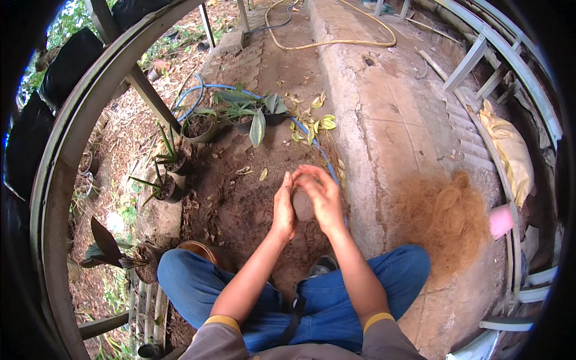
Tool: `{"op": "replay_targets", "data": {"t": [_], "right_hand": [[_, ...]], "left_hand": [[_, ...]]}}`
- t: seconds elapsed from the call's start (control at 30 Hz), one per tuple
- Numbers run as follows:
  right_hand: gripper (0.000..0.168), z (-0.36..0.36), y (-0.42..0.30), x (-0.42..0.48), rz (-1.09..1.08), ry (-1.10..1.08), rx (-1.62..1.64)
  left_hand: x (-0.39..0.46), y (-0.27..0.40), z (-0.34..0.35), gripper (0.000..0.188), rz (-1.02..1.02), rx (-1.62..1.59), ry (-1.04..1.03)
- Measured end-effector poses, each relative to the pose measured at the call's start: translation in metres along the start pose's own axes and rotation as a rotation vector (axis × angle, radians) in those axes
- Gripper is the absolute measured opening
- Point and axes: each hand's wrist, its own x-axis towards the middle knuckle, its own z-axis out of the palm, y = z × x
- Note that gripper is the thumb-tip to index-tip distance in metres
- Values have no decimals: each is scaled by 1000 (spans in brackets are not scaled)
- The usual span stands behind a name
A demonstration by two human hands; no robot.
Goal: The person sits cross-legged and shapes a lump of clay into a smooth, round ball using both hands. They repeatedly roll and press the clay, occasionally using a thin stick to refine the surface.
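Observation:
My left hand (284,209) and my right hand (320,195) cup a rounded grey-brown lump (303,205) between them, above the bare soil in front of me. The lump looks like soil or clay, but its material is not certain. The fingers of both hands curve over its top and partly hide it. On the concrete ledge to the right lies a loose heap of brown coconut-like fibre (443,216). Potted plants (256,110) with broad striped leaves stand on the soil beyond my hands.
A blue hose (330,168) runs along the ledge (360,148). Small potted plants (168,188) line the left side. A brown pot (204,252) stands by my left knee. A pink pot (501,220) and a yellowish sack (506,148) are at the right. A yellow hose (333,42) lies farther off.

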Motion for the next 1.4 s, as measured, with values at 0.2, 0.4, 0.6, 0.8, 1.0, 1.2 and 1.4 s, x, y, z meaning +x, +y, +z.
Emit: {"op": "replay_targets", "data": {"t": [0.2, 0.4, 0.6, 0.8, 1.0, 1.2, 1.4], "right_hand": [[18, -6, 9, -1, -65, -68, -319], [29, -7, 12, 0, 89, 166, -398], [29, -24, 19, 10, 200, -171, 24], [38, -9, 24, 5, 181, 62, 195], [37, -8, 19, 7, -57, -75, -58], [35, -16, 2, 9, 9, -124, 9], [40, -14, 26, 5, 76, 7, 32]], "left_hand": [[-14, -13, 6, 73, 299, 414, 122], [-15, -12, 8, 66, 342, 632, 88], [4, 0, -2, 67, -141, 81, -31], [12, -10, -13, 81, 193, 314, -110], [5, -1, -10, 92, 313, 374, -194], [10, 5, -18, 96, 312, 354, -364], [7, -8, -8, 83, 122, -134, -80]]}}
